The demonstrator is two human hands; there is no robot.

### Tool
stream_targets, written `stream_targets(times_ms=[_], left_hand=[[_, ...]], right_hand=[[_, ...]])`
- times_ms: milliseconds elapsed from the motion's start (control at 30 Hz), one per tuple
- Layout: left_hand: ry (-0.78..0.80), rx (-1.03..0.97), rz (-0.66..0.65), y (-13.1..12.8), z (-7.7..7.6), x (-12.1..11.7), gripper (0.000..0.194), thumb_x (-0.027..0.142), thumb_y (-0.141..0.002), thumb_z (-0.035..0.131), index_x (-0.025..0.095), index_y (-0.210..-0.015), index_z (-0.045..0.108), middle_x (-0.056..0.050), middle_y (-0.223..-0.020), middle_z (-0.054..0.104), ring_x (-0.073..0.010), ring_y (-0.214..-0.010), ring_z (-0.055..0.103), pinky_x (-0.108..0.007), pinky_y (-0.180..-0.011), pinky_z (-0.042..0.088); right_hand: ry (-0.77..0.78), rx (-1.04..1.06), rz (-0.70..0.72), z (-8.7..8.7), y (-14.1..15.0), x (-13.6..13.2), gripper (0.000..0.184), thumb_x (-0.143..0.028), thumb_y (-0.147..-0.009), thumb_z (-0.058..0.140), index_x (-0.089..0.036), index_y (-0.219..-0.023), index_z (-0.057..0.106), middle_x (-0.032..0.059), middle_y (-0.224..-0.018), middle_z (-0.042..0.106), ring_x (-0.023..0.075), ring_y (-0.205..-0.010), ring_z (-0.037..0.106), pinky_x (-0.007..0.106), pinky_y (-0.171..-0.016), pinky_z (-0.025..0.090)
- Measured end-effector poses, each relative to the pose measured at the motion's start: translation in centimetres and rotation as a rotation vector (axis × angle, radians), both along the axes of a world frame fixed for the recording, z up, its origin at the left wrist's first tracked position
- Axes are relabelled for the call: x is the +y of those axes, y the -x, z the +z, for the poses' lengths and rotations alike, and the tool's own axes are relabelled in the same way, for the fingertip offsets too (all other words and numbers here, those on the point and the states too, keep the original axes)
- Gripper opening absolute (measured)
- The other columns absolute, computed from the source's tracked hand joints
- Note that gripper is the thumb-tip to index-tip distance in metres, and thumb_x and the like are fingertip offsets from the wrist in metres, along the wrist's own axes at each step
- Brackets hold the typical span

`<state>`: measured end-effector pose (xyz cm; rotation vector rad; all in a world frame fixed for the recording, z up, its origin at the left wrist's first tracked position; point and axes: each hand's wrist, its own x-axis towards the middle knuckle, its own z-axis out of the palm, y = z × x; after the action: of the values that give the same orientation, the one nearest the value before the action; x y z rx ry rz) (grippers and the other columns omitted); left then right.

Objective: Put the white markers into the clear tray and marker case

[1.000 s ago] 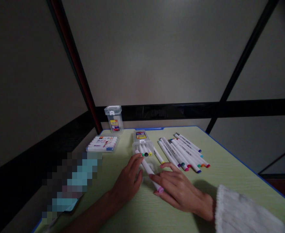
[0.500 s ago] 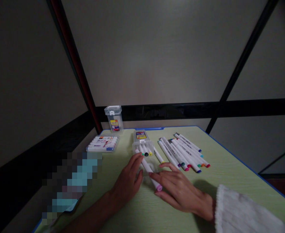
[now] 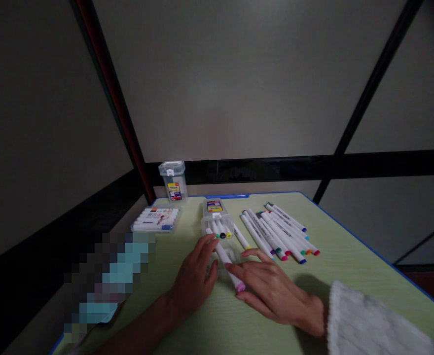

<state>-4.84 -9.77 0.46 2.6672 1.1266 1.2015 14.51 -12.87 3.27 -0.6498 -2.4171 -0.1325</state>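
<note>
A clear plastic marker case (image 3: 205, 224) lies on its side with its mouth toward me and its transparent lid (image 3: 231, 252) folded open on the table. Inside it are several white markers, their green, black and yellow ends showing. My right hand (image 3: 271, 286) pinches a white marker with a pink end (image 3: 229, 263) between thumb and fingers. That marker slants across the lid, its far end at the case's mouth. My left hand (image 3: 193, 271) curls at the left of the mouth and lid, fingertips by the marker's far end; its exact contact is partly hidden.
Several loose white markers (image 3: 283, 231) lie at the right. One yellow-ended marker (image 3: 242, 236) rests beside the case. At the back left stand an upright clear case (image 3: 174, 185) and a flat marker pack (image 3: 156, 218). A blurred bluish object (image 3: 124, 271) lies left. Blue edging rims the table (image 3: 158, 325).
The pink-ended marker has shifted very slightly away from me, toward the case's mouth. Both hands stay almost where they were.
</note>
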Motion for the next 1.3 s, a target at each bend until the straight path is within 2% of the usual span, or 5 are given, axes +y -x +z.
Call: stream_targets(times_ms=[267,433,567,1067,1300], left_hand=[[-0.195,-0.076,-0.160,0.14,0.69,-0.67,0.027,0.003,-0.076,0.044,0.015,-0.101,0.045,-0.014,-0.106,0.054,-0.0184,-0.101,0.053,-0.031,-0.082,0.050],[-0.348,0.019,-0.265,0.34,0.94,-0.96,0.022,0.003,-0.075,0.041,0.013,-0.093,0.051,-0.014,-0.103,0.056,-0.0122,-0.081,0.057,-0.024,-0.072,0.051],[-0.456,0.049,-0.333,0.45,0.70,-0.88,0.022,0.007,-0.076,0.038,0.012,-0.091,0.054,-0.015,-0.099,0.059,-0.0143,-0.081,0.058,-0.024,-0.066,0.050],[-0.452,0.121,-0.393,0.52,0.56,-0.68,0.026,0.011,-0.076,0.035,0.014,-0.095,0.052,-0.018,-0.113,0.057,-0.0160,-0.078,0.061,-0.027,-0.064,0.049],[-0.454,0.112,-0.325,0.46,0.44,-0.79,0.028,0.009,-0.078,0.035,0.015,-0.097,0.055,-0.014,-0.102,0.063,-0.0150,-0.074,0.062,-0.026,-0.064,0.049]], right_hand=[[-0.096,0.041,0.010,0.02,0.12,0.15,0.030,-0.028,-0.094,0.029,-0.010,-0.103,0.051,0.0016,-0.064,0.060,0.0136,-0.058,0.056,0.032,-0.080,0.043],[-0.160,0.093,0.031,0.25,0.23,0.08,0.025,-0.024,-0.093,0.032,-0.011,-0.097,0.053,0.0001,-0.059,0.060,0.0119,-0.053,0.053,0.029,-0.076,0.044],[-0.158,0.114,0.049,0.36,0.31,0.08,0.022,-0.024,-0.093,0.035,-0.011,-0.093,0.053,0.0006,-0.061,0.061,0.0115,-0.052,0.053,0.029,-0.072,0.045],[-0.150,0.114,0.043,0.31,0.42,0.09,0.019,-0.020,-0.092,0.037,-0.012,-0.091,0.054,0.0028,-0.064,0.064,0.0125,-0.056,0.056,0.028,-0.066,0.047],[-0.137,0.127,0.045,0.24,0.44,0.16,0.021,-0.020,-0.092,0.036,-0.012,-0.090,0.055,0.0023,-0.062,0.062,0.0123,-0.054,0.054,0.028,-0.061,0.047]])
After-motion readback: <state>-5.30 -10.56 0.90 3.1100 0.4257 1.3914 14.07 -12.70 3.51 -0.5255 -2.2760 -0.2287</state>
